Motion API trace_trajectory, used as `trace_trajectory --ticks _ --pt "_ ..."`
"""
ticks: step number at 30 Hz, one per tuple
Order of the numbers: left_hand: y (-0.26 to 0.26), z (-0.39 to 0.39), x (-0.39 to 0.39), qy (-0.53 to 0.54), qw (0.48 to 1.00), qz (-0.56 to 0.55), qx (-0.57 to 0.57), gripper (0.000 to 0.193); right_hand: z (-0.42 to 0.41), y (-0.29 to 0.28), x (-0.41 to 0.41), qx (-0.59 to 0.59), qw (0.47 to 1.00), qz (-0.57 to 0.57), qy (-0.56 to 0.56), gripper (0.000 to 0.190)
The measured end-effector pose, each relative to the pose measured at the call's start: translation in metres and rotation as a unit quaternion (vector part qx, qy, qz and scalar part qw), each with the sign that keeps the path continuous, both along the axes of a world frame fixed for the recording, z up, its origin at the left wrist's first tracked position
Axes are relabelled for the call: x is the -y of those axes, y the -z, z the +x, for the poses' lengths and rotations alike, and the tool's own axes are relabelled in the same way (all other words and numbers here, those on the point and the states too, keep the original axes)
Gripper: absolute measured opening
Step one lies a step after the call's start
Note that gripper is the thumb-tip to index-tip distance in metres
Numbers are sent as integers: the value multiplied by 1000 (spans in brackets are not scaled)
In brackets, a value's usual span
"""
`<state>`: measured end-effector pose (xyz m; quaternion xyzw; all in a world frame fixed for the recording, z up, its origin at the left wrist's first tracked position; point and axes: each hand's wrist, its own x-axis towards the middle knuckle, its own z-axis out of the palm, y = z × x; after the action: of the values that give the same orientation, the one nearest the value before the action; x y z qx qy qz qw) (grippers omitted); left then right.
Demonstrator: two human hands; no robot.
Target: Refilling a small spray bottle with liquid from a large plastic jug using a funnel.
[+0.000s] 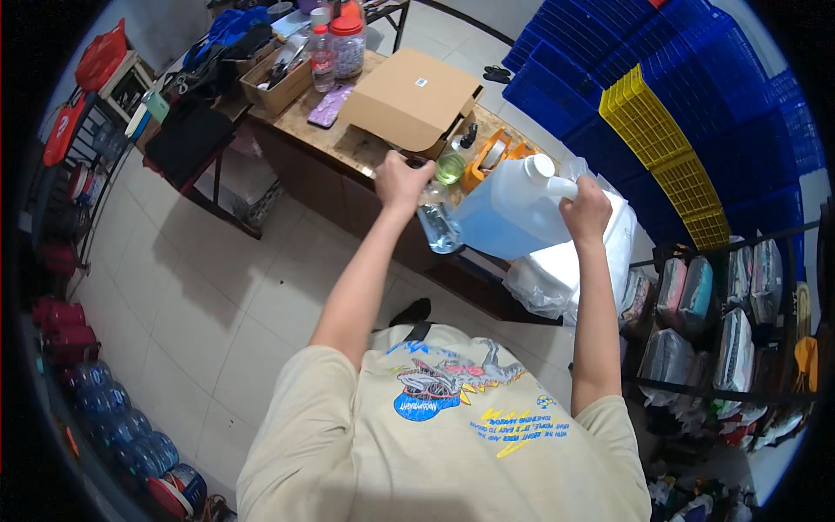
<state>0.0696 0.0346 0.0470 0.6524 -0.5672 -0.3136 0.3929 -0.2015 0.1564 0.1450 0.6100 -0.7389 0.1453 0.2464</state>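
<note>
My left hand grips the dark top of a small clear bottle with pale blue liquid in it, tilted in front of the table edge. A large translucent jug, partly filled with blue liquid, has its handle in my right hand. The jug's white cap is on. The bottle's lower part is close to the jug's left side; I cannot tell whether they touch. Just behind the bottle stands a pump bottle with yellow-green liquid.
A cardboard box, orange tape dispensers and a purple patterned phone-like object lie on the table. White plastic-wrapped goods sit at its right end. Blue crates and yellow crates are stacked beyond. A shelf holds bagged textiles.
</note>
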Motion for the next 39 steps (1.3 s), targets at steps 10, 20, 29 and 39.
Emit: trace_trajectory --ticks 10,20,29,39 --pt "-23 -32 11 33 999 15 15 45 1 3 3 -6 999 1 39 11" --pt "-75 -65 6 76 990 -51 109 55 10 8 4 3 997 -29 78 11" --pt "-43 -58 23 121 979 -135 91 50 2 25 6 -41 989 -130 58 11" --pt "42 -28 23 238 930 -276 51 41 23 22 9 -32 982 -152 104 11"
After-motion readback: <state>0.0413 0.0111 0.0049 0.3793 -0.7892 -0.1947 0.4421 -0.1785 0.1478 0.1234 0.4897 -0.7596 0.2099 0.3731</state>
